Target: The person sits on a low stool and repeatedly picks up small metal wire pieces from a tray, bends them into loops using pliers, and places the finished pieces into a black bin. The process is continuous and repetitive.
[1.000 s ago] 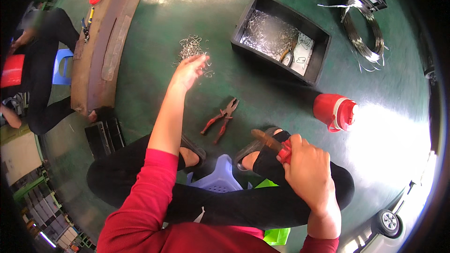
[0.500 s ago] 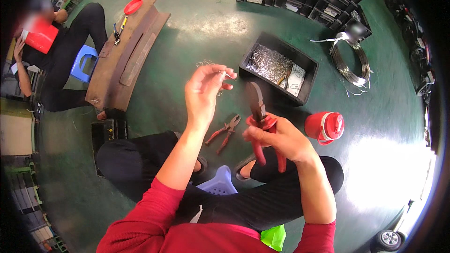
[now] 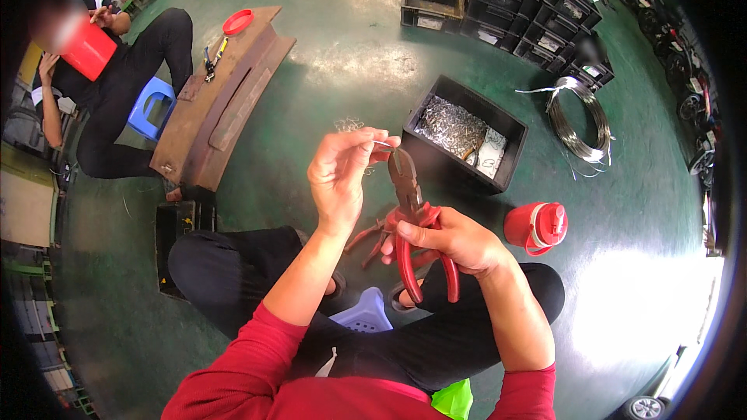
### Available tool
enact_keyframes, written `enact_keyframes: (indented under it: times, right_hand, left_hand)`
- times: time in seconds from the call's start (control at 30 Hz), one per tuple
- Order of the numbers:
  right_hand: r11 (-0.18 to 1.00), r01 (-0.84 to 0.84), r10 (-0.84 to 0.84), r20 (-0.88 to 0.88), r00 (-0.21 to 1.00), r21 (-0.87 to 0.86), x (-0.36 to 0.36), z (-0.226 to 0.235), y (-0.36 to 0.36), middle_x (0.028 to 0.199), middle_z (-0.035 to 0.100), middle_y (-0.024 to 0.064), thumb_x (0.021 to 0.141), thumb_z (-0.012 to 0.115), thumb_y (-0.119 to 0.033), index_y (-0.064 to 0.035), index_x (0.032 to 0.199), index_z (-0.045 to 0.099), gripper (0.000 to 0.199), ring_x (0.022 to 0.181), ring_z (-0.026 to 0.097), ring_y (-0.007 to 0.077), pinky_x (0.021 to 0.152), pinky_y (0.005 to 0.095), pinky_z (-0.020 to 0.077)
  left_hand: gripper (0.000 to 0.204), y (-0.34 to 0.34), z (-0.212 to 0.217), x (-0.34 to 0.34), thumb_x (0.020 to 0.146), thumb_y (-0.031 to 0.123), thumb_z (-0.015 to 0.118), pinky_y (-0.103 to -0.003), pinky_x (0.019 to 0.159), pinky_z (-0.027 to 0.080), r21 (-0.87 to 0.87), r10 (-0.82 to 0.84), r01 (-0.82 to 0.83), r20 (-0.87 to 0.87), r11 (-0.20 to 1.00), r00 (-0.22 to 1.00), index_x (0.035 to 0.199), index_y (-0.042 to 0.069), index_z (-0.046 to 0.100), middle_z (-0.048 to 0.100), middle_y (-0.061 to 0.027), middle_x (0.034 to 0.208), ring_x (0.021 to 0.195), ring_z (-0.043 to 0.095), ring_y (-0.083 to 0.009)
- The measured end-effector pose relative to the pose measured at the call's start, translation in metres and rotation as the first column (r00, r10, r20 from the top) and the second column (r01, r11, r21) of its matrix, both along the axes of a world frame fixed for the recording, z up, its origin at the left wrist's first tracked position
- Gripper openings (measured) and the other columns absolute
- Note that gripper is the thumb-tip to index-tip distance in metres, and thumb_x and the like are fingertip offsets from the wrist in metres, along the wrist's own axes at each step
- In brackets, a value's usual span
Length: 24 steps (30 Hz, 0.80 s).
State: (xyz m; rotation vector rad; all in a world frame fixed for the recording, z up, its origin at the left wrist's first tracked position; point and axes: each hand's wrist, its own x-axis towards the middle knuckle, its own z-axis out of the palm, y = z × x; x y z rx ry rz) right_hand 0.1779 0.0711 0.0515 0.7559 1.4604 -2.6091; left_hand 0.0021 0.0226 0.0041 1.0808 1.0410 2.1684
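Note:
My left hand (image 3: 339,175) pinches a short thin piece of wire (image 3: 381,143) between thumb and fingers. My right hand (image 3: 467,241) grips red-handled pliers (image 3: 408,190), their dark jaws pointing up. The jaw tips are right at the wire's end beside my left fingertips; whether they bite on it I cannot tell. Behind the held pliers, a second red-handled pair (image 3: 362,238) lies on the floor, partly hidden. Just beyond my hands, a black crate (image 3: 510,167) holds many small shiny metal pieces and a white label card (image 3: 490,151).
Wire scraps (image 3: 349,124) lie beyond my left hand. To the right are a red jug (image 3: 525,225) and a wire coil (image 3: 601,128). Black crates (image 3: 506,12) are stacked behind. At left, a person drinks from a red container (image 3: 88,53) beside a brown bench (image 3: 185,124).
My right hand has moved the pliers left, so their jaws now meet the wire at my left fingertips. The co-worker has raised a second hand to the red container.

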Motion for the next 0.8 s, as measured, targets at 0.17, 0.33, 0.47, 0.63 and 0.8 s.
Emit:
enact_keyframes:
  times: [0.17,0.33,0.47,0.63,0.8]
  right_hand:
    - [0.99,0.003,-0.02,0.117,0.993,0.14,0.003,0.001,0.004,0.092,0.067,0.0079,0.095,0.063,-0.035,0.0004,0.111,0.06,0.039,0.086,0.066,0.0192,0.078,0.0339,0.0532]
    - [0.83,-0.033,-0.173,0.313,0.934,0.556,0.002,-0.002,0.006,0.083,0.066,0.0052,0.094,0.063,-0.032,0.0002,0.105,0.061,0.034,0.077,0.063,0.0132,0.072,0.0288,0.0495]
    - [0.653,-0.078,-0.33,0.375,0.866,0.754,0.0,-0.003,0.001,0.082,0.068,0.0212,0.087,0.069,-0.039,0.0008,0.098,0.062,0.042,0.082,0.068,0.037,0.075,0.0409,0.0505]
    - [0.643,-0.124,-0.34,0.427,0.838,0.756,0.0,0.001,0.001,0.087,0.067,0.0251,0.087,0.068,-0.039,0.0005,0.099,0.061,0.042,0.09,0.065,0.0425,0.077,0.0441,0.0497]
    - [0.692,-0.091,-0.278,0.381,0.882,0.716,0.001,0.005,0.0,0.087,0.067,0.0242,0.087,0.069,-0.037,0.0019,0.1,0.06,0.042,0.087,0.066,0.0397,0.076,0.0417,0.0499]
  left_hand:
    - [0.016,-0.001,0.0,-0.006,0.099,0.006,0.054,-0.038,0.087,0.056,0.069,-0.134,0.135,-0.027,0.988,0.991,0.114,0.004,0.06,0.066,-0.0164,0.113,0.103,0.068,-0.027]
    - [0.056,-0.002,0.005,-0.015,0.102,0.046,0.04,-0.048,0.111,0.033,-0.211,-0.304,0.315,0.085,0.925,0.949,0.136,0.002,0.05,0.047,-0.0188,0.144,0.14,0.036,-0.0313]
    - [0.053,-0.008,0.012,-0.021,0.103,0.047,0.039,-0.037,0.095,0.043,-0.513,-0.241,0.147,-0.122,0.846,0.963,0.114,0.001,0.063,0.063,-0.0131,0.118,0.114,0.055,-0.0217]
    - [0.042,-0.017,0.023,-0.025,0.101,0.034,0.052,-0.028,0.062,0.044,-0.55,-0.193,-0.13,-0.491,0.825,0.85,0.078,-0.001,0.06,0.058,-0.0034,0.068,0.065,0.055,-0.012]
    - [0.034,-0.02,0.027,-0.024,0.099,0.023,0.057,-0.027,0.059,0.044,-0.584,-0.224,-0.164,-0.533,0.795,0.816,0.075,-0.001,0.058,0.057,-0.0036,0.065,0.062,0.055,-0.0099]
